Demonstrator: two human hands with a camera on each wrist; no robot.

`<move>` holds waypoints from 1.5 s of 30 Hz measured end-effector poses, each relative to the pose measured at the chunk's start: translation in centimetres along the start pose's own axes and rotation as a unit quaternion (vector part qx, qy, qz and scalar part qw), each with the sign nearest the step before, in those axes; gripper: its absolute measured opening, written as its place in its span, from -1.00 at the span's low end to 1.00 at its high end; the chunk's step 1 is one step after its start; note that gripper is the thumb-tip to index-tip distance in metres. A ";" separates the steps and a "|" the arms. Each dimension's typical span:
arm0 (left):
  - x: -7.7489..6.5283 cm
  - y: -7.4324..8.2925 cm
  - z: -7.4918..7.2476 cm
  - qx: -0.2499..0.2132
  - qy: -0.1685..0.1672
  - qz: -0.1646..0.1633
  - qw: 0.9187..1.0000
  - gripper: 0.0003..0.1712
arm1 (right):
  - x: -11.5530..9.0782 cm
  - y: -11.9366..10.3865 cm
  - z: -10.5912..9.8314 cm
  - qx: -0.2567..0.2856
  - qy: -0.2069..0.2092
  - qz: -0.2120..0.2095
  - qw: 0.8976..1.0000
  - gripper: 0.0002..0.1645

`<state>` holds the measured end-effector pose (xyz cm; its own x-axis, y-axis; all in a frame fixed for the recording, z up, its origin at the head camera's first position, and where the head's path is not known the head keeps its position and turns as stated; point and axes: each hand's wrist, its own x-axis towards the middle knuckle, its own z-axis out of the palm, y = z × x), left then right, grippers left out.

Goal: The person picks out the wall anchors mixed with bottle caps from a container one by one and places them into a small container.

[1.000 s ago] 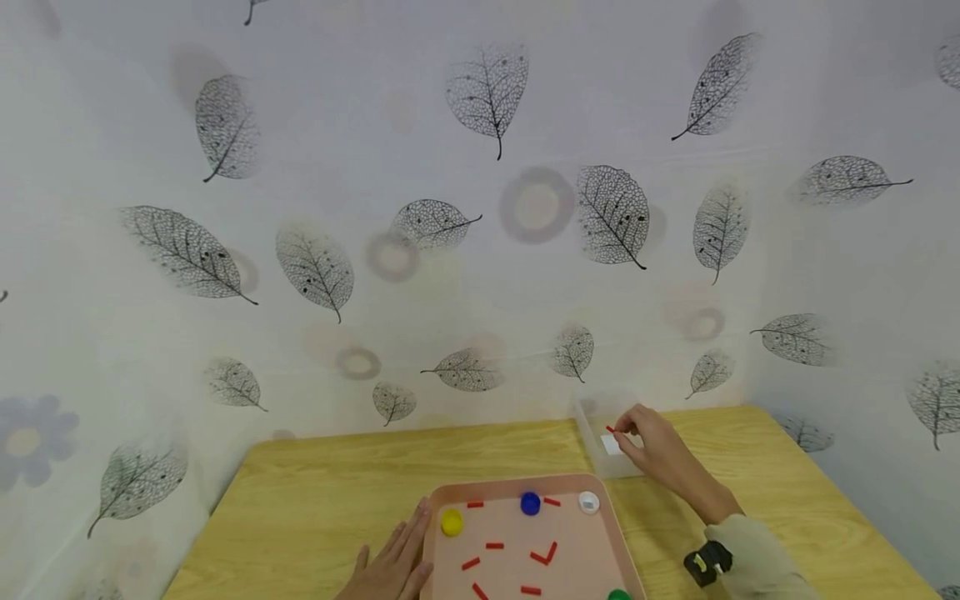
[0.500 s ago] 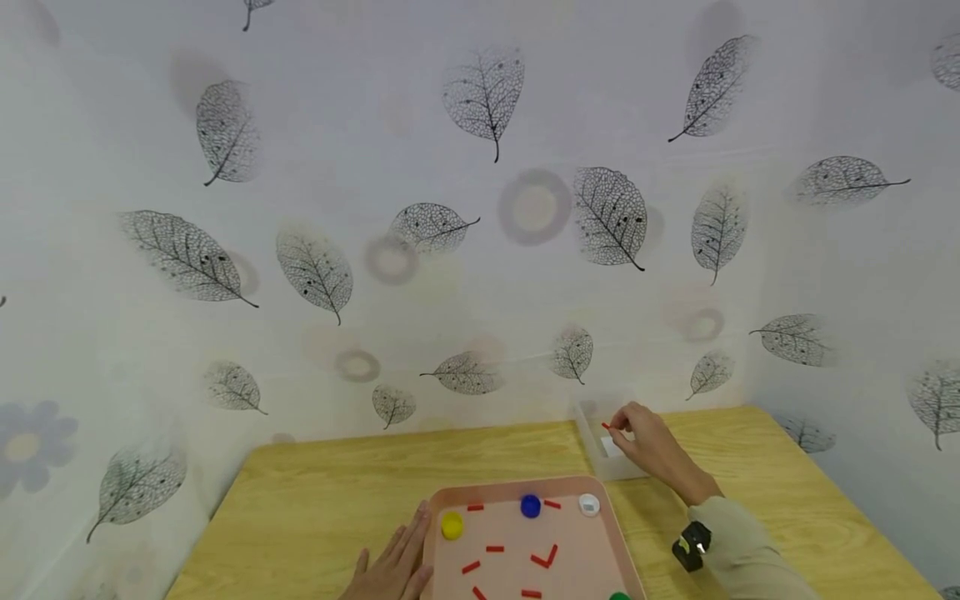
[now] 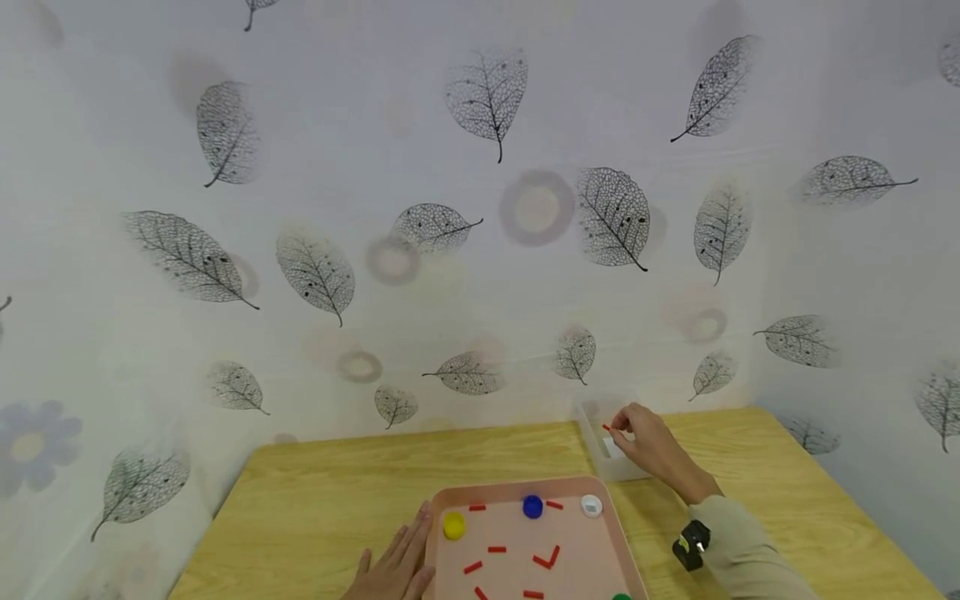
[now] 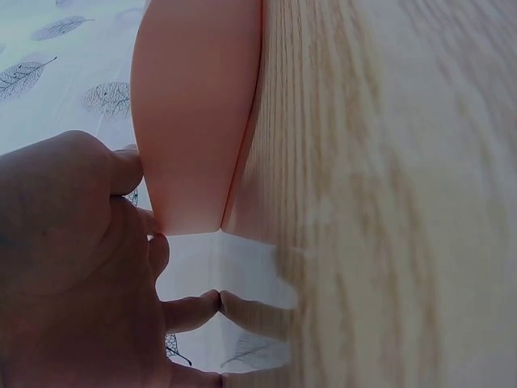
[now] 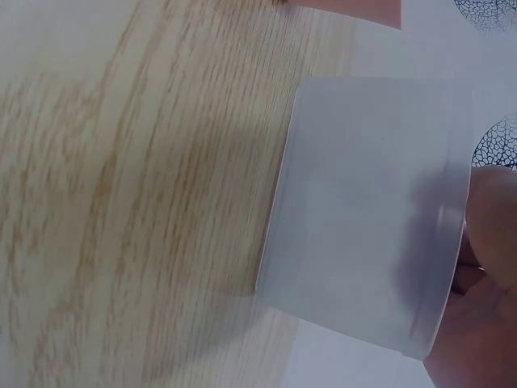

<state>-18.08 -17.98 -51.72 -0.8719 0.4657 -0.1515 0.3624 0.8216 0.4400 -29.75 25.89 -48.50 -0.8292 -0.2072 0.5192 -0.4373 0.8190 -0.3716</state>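
Observation:
My right hand pinches a small red stick between thumb and fingertips, above a translucent plastic box at the back right. In the right wrist view, the wall of the box hides the fingertips of the right hand. My left hand lies with straight fingers along the left side of a pink tray. From the left wrist, the left hand touches the outer wall of the tray. Several red sticks lie scattered in the tray.
Also in the tray are a yellow cap, a blue cap, a white cap and a partly cut-off green one. A white piece lies in the box. A leaf-patterned wall rises behind the wooden table.
The right hand has shifted slightly left with the red stick and its wrist has come inward. The left hand stays against the tray, and the objects there have not moved.

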 end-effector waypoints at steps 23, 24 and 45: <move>0.7 0.3 -0.7 -0.015 0.015 -0.001 1.000 -0.26 | -2.3 -3.7 -2.1 0.051 0.041 -0.017 0.998 -0.81; 0.6 0.4 -0.8 -0.014 0.016 0.000 1.000 -0.26 | -2.5 -4.0 -2.3 0.056 0.039 -0.013 0.998 -0.81; 0.4 0.7 -1.1 -0.028 0.007 0.010 1.000 -0.26 | -6.7 -11.0 -1.9 0.139 0.013 0.035 0.990 -0.76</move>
<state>-18.54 -17.62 -50.46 -0.8694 0.4770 -0.1289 0.3618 0.7922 0.4914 -18.70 19.28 -46.46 -0.8528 -0.1385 0.5035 -0.4614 0.6515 -0.6023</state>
